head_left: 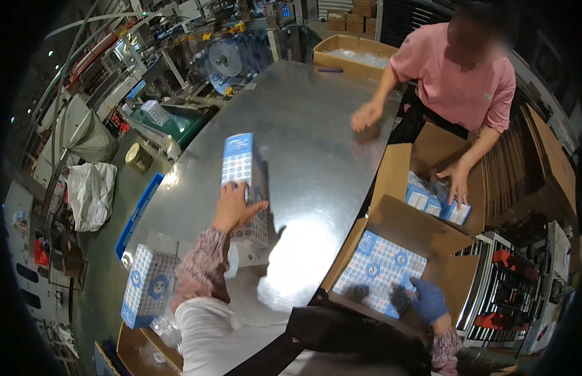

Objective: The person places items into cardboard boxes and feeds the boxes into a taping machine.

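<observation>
My bare left hand (236,208) lies across a long white-and-blue patterned box (239,164) on the metal table (297,125). Its fingers are stretched over the box and the thumb is spread to the right. My right hand (429,301), in a blue glove, is over the near right edge of an open cardboard carton (461,266). Its fingers extend toward the patterned boxes (382,266) packed inside that carton, with a dark shadow beside them. Whether the fingertips touch a box cannot be made out.
Another patterned box (150,285) stands at the table's left, above a carton of clear plastic (150,354). Across the table, a person in pink (457,69) reaches into a second carton (397,169). Stacked flat cardboard (516,169) and a tool drawer (504,288) are at the right.
</observation>
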`<state>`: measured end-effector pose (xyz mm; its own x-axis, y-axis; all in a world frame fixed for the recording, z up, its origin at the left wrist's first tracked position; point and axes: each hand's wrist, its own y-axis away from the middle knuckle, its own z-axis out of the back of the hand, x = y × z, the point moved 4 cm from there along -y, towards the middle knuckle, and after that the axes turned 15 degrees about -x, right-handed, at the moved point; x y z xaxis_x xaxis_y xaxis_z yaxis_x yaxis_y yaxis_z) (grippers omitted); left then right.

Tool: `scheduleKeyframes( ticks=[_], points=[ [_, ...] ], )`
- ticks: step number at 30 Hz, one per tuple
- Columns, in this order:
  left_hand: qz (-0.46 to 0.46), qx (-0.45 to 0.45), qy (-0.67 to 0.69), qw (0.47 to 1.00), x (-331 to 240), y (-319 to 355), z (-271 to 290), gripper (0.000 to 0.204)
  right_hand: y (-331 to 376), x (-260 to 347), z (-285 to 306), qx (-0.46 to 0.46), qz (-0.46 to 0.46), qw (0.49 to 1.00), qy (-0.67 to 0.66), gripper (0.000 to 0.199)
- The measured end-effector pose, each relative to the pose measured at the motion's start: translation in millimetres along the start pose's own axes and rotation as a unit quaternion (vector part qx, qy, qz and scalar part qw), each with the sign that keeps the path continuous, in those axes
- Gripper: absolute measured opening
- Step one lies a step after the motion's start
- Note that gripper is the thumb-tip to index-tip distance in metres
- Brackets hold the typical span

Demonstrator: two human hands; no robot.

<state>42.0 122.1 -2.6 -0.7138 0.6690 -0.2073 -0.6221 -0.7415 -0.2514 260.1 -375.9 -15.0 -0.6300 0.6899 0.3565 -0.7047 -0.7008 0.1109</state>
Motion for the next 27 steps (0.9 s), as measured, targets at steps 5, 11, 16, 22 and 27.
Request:
scheduleKeyframes(
  ticks=[5,11,16,22,27],
  points=[
    [0.145,0.003,-0.01,0.989,24,-26,-22,0.103,-12,36,-22,-0.081,0.188,0.977,-0.064,0.04],
    [0.173,0.057,0.578,0.795,-66,-8,22,0.102,20,11,30,-0.221,0.132,0.961,-0.106,0.029],
    [-0.254,0.091,0.506,0.819,-237,40,24,0.113,32,14,128,-0.473,0.168,0.86,-0.093,0.027],
    [-0.514,0.315,0.281,0.747,-332,162,-119,0.105,40,21,148,-0.514,0.174,0.786,-0.297,0.029],
    [-0.47,0.412,0.335,0.705,-329,198,-169,0.072,-21,-28,-21,-0.138,0.188,0.969,-0.082,0.042]
  ],
)
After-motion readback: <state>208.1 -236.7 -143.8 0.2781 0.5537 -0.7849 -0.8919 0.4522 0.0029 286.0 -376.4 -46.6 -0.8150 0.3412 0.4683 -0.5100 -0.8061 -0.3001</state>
